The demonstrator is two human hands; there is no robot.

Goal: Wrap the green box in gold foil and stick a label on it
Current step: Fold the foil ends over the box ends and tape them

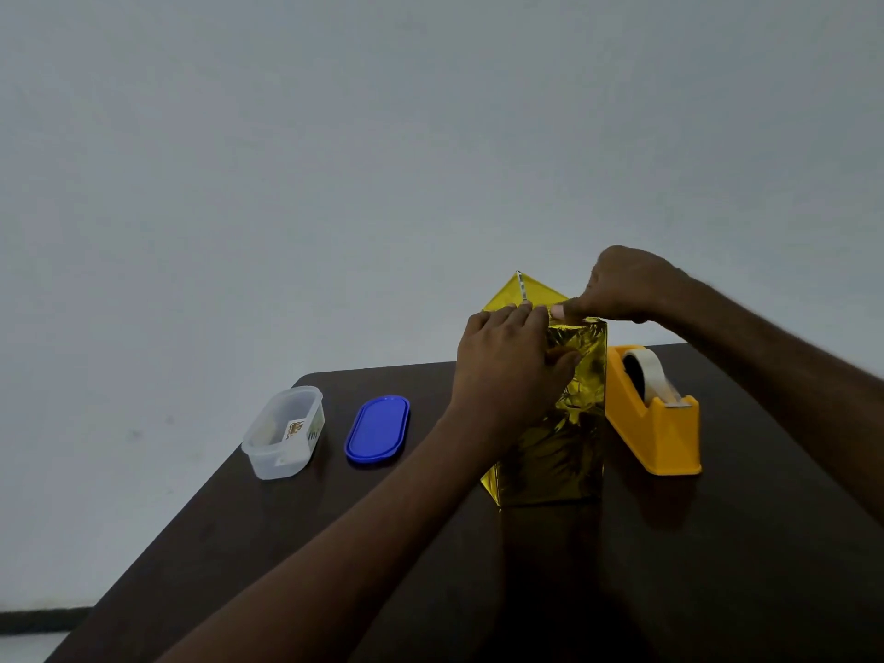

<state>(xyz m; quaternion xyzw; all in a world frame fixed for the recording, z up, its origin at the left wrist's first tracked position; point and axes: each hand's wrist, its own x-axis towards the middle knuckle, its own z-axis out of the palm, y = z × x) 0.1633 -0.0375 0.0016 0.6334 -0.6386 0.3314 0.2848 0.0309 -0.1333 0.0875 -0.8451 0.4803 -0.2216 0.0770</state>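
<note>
Forearms reach fwd over dark table [287, 519], head view. Left hand [507, 370] lies on the foil-wrapped box [559, 447], fingers curled over its top edge, holding foil flat. Right hand [626, 284] pinches the top flap [519, 291] w/ fingertips. Box stands upright, centre-right, just beside tape dispenser [655, 413]. Risk: foil tears or flap springs open if the pinch slips before taping.

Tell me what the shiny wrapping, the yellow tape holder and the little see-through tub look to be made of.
Wrapping: thin metallic gold foil, mirror-glossy; it crinkles and throws dark reflections.
Tape holder: looks like moulded plastic, opaque yellow, smooth with a dull sheen.
Tub: translucent, frosted plastic by its look; its contents show dimly through the wall.
</note>
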